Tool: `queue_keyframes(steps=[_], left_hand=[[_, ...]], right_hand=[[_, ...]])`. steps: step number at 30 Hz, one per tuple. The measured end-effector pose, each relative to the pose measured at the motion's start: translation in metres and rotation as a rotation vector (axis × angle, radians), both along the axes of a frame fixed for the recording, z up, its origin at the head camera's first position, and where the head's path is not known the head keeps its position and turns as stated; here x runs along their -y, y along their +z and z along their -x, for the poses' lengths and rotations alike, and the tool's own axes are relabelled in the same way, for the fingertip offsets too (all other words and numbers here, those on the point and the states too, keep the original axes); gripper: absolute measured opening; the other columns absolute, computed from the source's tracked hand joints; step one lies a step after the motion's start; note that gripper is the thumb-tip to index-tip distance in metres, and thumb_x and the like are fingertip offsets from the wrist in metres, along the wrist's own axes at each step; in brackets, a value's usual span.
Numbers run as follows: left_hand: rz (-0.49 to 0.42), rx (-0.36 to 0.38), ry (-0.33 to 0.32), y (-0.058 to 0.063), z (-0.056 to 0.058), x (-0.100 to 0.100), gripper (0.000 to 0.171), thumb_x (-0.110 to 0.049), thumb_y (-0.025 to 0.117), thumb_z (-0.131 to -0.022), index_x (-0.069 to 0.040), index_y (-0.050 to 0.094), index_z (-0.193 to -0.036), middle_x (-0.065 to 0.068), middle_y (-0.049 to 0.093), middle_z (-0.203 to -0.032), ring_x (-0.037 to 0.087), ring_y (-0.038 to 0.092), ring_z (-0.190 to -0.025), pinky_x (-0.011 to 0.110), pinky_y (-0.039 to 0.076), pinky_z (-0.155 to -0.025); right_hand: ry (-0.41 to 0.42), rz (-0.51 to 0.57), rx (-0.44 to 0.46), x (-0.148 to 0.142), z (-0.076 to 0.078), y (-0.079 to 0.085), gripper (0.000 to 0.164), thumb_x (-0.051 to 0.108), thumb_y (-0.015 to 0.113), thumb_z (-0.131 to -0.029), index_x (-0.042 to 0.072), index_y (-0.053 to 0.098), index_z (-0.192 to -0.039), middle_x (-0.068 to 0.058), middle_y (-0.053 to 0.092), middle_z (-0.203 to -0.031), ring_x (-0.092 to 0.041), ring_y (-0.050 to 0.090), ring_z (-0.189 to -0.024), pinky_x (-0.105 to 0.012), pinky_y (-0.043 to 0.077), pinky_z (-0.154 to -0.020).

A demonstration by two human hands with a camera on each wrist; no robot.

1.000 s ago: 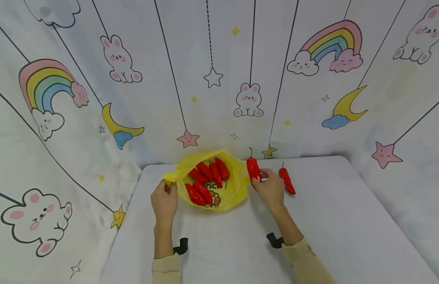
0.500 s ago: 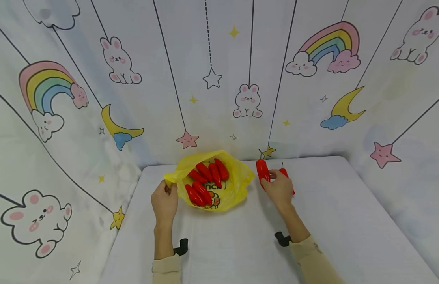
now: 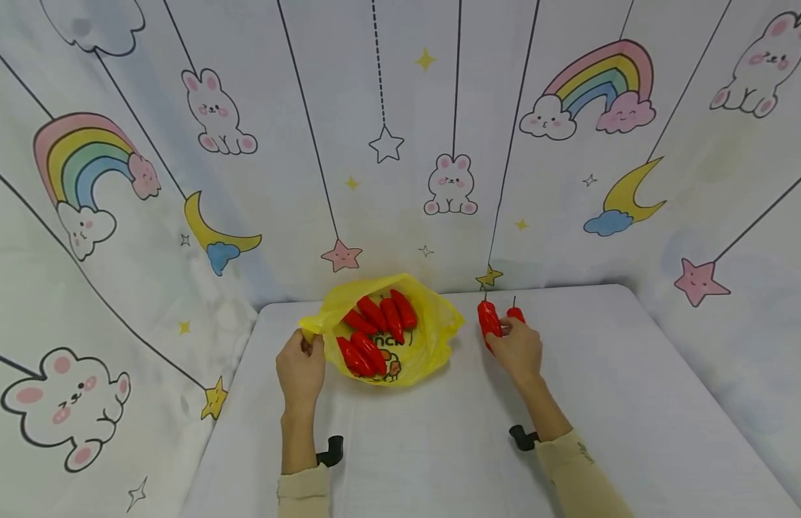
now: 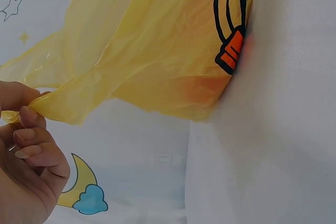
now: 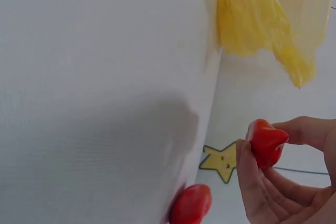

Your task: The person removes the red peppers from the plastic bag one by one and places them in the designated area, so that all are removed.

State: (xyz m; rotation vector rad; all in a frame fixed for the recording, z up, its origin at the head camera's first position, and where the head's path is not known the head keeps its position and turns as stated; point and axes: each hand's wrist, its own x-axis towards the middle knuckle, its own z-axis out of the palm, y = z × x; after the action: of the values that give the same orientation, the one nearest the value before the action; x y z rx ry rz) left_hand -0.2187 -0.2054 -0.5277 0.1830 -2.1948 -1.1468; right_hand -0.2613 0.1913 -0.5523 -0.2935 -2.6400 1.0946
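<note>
My left hand (image 3: 301,365) pinches the left edge of a yellow plastic bag (image 3: 432,352), holding its mouth open. Inside the bag lie several red chili peppers (image 3: 392,319). In the left wrist view the fingertips (image 4: 32,116) grip the bunched yellow plastic. To the right of the bag, my right hand (image 3: 519,351) holds one red chili pepper (image 3: 487,317), stem pointing away, between thumb and fingers. The right wrist view shows this pepper end-on. Another red chili pepper (image 3: 516,314) lies on the table behind the right hand, which partly hides it.
A white-covered table (image 3: 426,453) stretches beneath everything. Close behind the bag rises a cloth backdrop (image 3: 400,208) printed with rabbits, stars and rainbows. A black camera mount sits at each wrist, the right one (image 3: 523,437) over the table.
My right hand has moved right, away from the bag's right edge, carrying the chili pepper toward the one on the table, and now covers most of it. The left hand stays put.
</note>
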Motion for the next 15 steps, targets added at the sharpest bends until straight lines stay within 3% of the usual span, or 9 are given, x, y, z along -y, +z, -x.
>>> queue_keyframes(steps=[7,15], left_hand=[[0.007,0.012,-0.011,0.001,0.0,0.002,0.02,-0.01,0.065,-0.098,-0.008,0.059,-0.079,0.003,0.046,-0.062,0.02,0.043,-0.054,0.028,0.034,-0.048],[0.009,0.016,-0.006,-0.001,0.0,0.002,0.018,-0.01,0.065,-0.098,-0.007,0.06,-0.081,0.003,0.046,-0.063,0.019,0.043,-0.055,0.028,0.034,-0.05]], right_hand=[[-0.01,-0.025,0.047,-0.008,0.003,-0.009,0.046,0.022,0.072,-0.092,-0.004,0.067,-0.129,-0.024,0.073,-0.11,-0.039,0.071,-0.092,-0.043,0.062,-0.066],[-0.033,-0.058,0.066,-0.018,0.005,-0.021,0.047,0.022,0.071,-0.092,-0.006,0.066,-0.129,-0.024,0.072,-0.114,-0.042,0.071,-0.096,-0.05,0.062,-0.073]])
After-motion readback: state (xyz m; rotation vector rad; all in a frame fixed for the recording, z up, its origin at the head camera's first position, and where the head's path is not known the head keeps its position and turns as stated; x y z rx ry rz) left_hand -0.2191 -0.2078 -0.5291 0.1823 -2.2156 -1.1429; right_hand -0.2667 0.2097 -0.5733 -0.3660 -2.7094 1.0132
